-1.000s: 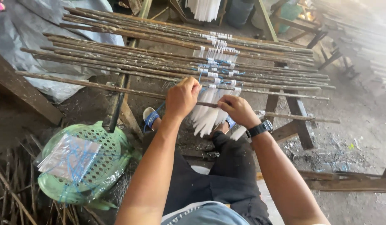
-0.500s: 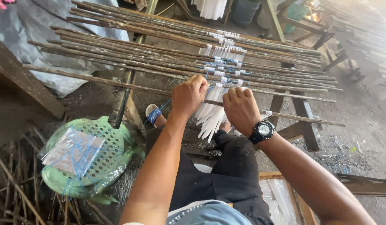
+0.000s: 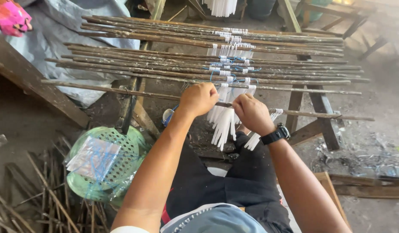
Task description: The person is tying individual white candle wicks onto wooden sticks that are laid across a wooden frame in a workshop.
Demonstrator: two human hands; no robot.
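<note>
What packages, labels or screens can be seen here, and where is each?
Clear plastic bags: flat, see-through, with blue string, lying in the green basket by the left arm.
Wristwatch: black, on the right wrist; its face is turned away.
No signs or labels show.

Your left hand point(image 3: 198, 99) and right hand point(image 3: 252, 113) are curled over the nearest stick point(image 3: 122, 90), so your fingertips and the stretch of stick between them stay hidden. The white strips point(image 3: 223, 125) vanish partly behind your right wrist. The pink object point(image 3: 9, 17) is cut by the top-left corner. The far benches point(image 3: 359, 21) blur out; the green basket's point(image 3: 134, 142) clear packets are unreadable.
</note>
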